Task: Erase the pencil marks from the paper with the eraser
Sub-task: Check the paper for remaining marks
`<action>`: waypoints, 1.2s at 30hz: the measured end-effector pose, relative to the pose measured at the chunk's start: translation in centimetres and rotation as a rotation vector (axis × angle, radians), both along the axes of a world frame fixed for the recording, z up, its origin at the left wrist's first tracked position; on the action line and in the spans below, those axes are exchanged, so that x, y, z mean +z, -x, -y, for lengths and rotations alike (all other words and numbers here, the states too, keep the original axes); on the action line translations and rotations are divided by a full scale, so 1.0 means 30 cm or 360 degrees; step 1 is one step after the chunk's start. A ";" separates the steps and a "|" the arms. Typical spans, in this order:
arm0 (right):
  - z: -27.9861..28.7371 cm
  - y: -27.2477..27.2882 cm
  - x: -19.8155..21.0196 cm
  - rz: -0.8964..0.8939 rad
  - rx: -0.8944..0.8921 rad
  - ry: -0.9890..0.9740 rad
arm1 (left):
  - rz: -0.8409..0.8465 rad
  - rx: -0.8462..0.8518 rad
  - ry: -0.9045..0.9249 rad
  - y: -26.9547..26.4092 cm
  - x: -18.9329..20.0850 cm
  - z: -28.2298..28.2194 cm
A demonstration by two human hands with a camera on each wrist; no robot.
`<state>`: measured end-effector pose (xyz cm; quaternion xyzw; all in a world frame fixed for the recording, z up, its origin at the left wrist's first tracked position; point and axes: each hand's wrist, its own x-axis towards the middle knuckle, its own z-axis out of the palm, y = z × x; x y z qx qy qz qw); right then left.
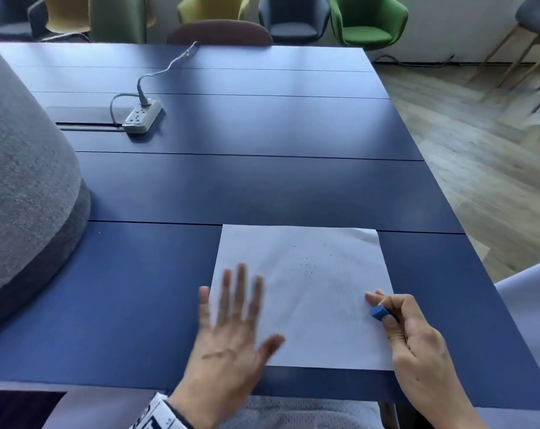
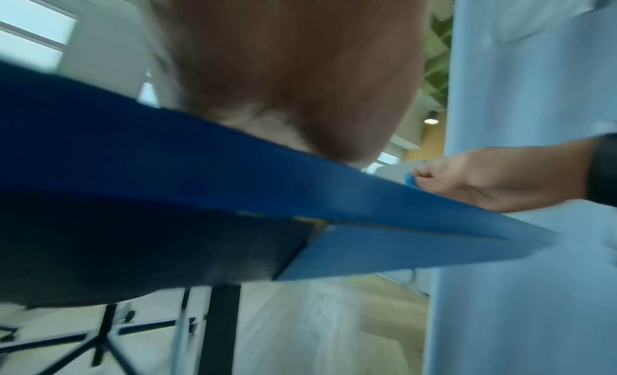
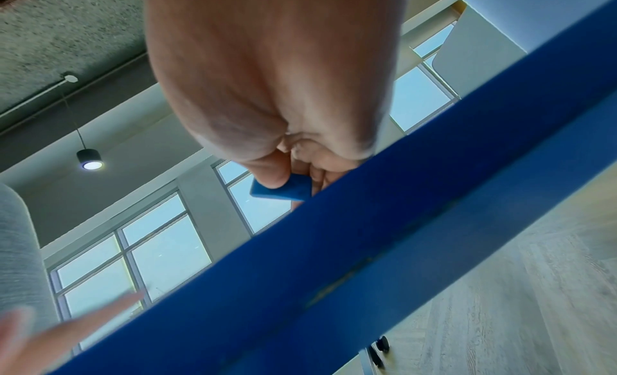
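A white sheet of paper [image 1: 312, 292] lies near the front edge of the blue table [image 1: 231, 187], with faint pencil marks and a few dark specks [image 1: 308, 267] near its middle. My left hand [image 1: 234, 317] is spread flat with straight fingers over the paper's left edge, blurred by motion. My right hand [image 1: 395, 317] rests at the paper's right edge and pinches a small blue eraser [image 1: 380, 313] between thumb and fingers. The right wrist view shows the eraser [image 3: 280, 189] under my thumb, just above the table's edge. In the left wrist view the eraser [image 2: 410, 179] peeks from my right hand.
A white power strip [image 1: 143, 116] with its cable lies at the far left of the table. A large grey fabric-covered shape [image 1: 24, 193] stands on the table's left side. Coloured chairs [image 1: 367, 20] line the far wall. Wooden floor [image 1: 485, 144] lies to the right.
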<state>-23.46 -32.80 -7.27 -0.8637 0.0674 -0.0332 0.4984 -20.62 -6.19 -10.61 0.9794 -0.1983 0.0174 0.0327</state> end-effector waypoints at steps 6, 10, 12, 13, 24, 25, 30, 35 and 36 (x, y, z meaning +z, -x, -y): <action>-0.009 0.002 -0.007 0.0012 0.0011 0.0132 | -0.0200 0.0100 -0.0272 -0.045 0.033 -0.078; -0.024 0.010 -0.025 0.0039 0.0041 0.0260 | -0.0231 0.0178 -0.0287 -0.172 0.163 -0.082; -0.021 0.007 -0.025 0.0027 0.0052 0.0253 | -0.0347 -0.0002 -0.0295 -0.227 0.231 0.010; -0.014 0.004 -0.022 0.0019 0.0060 0.0233 | -0.0391 -0.0090 -0.0243 -0.253 0.244 0.061; -0.006 -0.006 -0.003 0.0007 -0.0016 0.0293 | -0.0841 -0.0705 -0.0158 -0.348 0.133 0.508; -0.002 -0.007 -0.007 0.0018 0.0002 0.0271 | -0.0837 -0.0697 -0.0169 -0.351 0.133 0.495; 0.010 -0.010 -0.030 0.0022 0.0082 0.0120 | -0.0895 -0.0199 -0.0188 -0.352 0.131 0.261; 0.008 -0.006 -0.036 0.0044 0.0093 0.0080 | -0.0928 0.0490 -0.0084 -0.332 0.167 0.162; 0.008 -0.004 -0.035 0.0045 0.0085 0.0061 | -0.0878 0.0341 -0.0055 -0.307 0.171 0.193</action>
